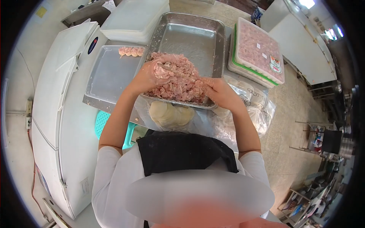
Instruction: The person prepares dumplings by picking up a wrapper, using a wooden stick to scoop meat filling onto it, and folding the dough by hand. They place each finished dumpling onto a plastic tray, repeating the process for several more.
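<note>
A deep metal pan (219, 41) holds a mound of pink minced meat (182, 85) at its near end. My left hand (147, 77) is curled over the pan's left side around a dumpling (163, 71), a pale wrapper with minced meat in it. At the mound's right edge, my right hand (221, 94) has its fingers closed and touching the meat; whether they grip a tool is hidden. A stack of round dough wrappers (167, 113) lies on plastic just in front of the pan. To the left, a tray (108, 76) carries a short row of formed dumplings (131, 51).
Stacked white trays (133, 19) stand at the back left. Right of the pan is a lidded container of pinkish food (256, 47). Plastic bags (256, 110) with writing lie at the table's right. A white freezer (64, 98) and turquoise stool (102, 121) are on the left.
</note>
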Available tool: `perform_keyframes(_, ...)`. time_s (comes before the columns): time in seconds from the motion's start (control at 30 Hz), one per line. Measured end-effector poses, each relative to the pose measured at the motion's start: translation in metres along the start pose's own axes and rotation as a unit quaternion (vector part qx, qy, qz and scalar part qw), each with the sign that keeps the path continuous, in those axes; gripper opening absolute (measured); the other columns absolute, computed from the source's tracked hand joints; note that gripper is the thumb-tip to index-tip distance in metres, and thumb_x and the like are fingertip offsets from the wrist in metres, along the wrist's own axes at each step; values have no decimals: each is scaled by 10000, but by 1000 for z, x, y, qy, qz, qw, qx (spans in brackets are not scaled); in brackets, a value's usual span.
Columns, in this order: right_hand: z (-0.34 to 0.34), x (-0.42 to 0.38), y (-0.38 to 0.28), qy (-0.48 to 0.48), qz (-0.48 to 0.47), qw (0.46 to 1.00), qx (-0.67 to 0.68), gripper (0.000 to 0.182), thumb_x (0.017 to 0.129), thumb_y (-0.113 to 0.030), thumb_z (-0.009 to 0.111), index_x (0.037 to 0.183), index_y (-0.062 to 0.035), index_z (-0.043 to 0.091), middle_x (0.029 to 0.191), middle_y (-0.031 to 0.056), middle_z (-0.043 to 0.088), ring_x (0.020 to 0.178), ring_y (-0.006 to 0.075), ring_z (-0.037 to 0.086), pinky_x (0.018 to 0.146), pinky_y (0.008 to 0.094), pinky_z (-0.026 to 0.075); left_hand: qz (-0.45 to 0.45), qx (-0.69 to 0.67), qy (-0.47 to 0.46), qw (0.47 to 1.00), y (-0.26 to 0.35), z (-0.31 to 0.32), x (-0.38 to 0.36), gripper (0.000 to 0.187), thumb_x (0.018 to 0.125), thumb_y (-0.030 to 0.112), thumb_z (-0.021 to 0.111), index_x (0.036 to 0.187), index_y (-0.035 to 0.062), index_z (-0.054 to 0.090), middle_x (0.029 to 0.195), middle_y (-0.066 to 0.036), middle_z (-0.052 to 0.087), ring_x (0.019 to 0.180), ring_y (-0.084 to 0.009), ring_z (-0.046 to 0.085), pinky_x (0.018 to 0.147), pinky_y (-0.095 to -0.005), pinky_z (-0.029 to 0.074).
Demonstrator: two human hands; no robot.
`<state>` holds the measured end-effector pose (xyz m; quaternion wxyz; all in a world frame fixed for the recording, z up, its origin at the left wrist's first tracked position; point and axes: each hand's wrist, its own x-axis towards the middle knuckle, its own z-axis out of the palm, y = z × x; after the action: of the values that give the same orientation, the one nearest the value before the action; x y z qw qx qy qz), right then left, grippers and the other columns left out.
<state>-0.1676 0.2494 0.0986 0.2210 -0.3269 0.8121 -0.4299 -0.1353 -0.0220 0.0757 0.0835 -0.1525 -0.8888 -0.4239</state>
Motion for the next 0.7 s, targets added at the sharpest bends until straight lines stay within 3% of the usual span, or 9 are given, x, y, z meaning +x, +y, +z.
perform_keyframes(0.07, 8, 4, 9, -10, -11, 1000, 7, 307, 935, -242, 538, 1138, -26, 619, 952, 261, 630, 822, 392, 596, 764, 386, 479, -18, 7, -59, 998, -6, -9, 3, 517, 702, 134, 765, 1174, 32, 581, 1140, -122, 627, 1037, -288, 592, 940, -357, 445)
perform_keyframes(0.13, 28, 15, 51, 41, -166, 985, -29, 278, 915, -210, 552, 1116, -35, 632, 932, 228, 643, 780, 384, 591, 721, 386, 486, -34, 10, -118, 992, -12, -9, 1, 497, 683, 186, 785, 1131, 54, 614, 1153, -154, 618, 1080, -341, 569, 969, -399, 432)
perform_keyframes(0.17, 25, 19, 57, 39, -166, 985, -29, 278, 915, -210, 552, 1116, -35, 632, 932, 228, 643, 780, 384, 591, 721, 386, 486, -28, 42, -127, 991, -17, -5, -1, 464, 684, 196, 780, 1098, 50, 629, 1122, -151, 632, 1063, -340, 575, 957, -393, 439)
perform_keyframes(0.27, 18, 22, 59, -5, -85, 996, -6, 245, 893, -180, 558, 1089, -66, 652, 910, 176, 653, 802, 370, 619, 707, 405, 500, -86, 24, -121, 989, -31, 7, -3, 424, 693, 212, 772, 1056, 35, 644, 1081, -150, 649, 1041, -335, 587, 937, -380, 447)
perform_keyframes(0.33, 14, 18, 46, 86, -25, 951, -296, 225, 893, -186, 555, 1078, -108, 655, 889, 140, 650, 827, 354, 637, 715, 426, 512, -147, -25, -100, 984, -36, 13, -4, 417, 700, 218, 768, 1047, 24, 644, 1073, -153, 652, 1035, -331, 592, 929, -373, 450)
perform_keyframes(0.43, 45, 9, 15, 187, -81, 952, -229, 207, 892, -216, 557, 1059, -142, 653, 867, 116, 643, 808, 349, 637, 714, 451, 507, -112, -52, -19, 992, -43, 19, -6, 425, 726, 230, 754, 1066, 4, 638, 1082, -153, 656, 1058, -308, 597, 943, -359, 442)
perform_keyframes(0.5, 53, 19, 49, 154, -16, 950, -271, 238, 903, -224, 553, 1098, -128, 649, 871, 126, 643, 812, 348, 632, 714, 436, 503, -199, -68, -130, 969, -52, 18, -1, 535, 749, 255, 744, 1198, 14, 580, 1203, -167, 615, 1143, -298, 561, 985, -358, 417)
perform_keyframes(0.67, 26, -10, 43, 98, 80, 935, -332, 280, 906, -196, 560, 1148, -78, 636, 909, 174, 653, 822, 351, 627, 744, 399, 509, -92, -68, -53, 992, -54, 1, -26, 663, 754, 256, 744, 1327, 49, 481, 1334, -153, 523, 1259, -306, 471, 1049, -377, 363)
perform_keyframes(0.7, 21, -17, 24, 110, 93, 961, -237, 280, 900, -183, 568, 1142, -60, 637, 933, 184, 655, 833, 352, 625, 756, 385, 508, -45, -59, -47, 996, -45, -7, -24, 674, 753, 228, 746, 1343, 59, 467, 1367, -136, 495, 1297, -301, 437, 1074, -379, 338)
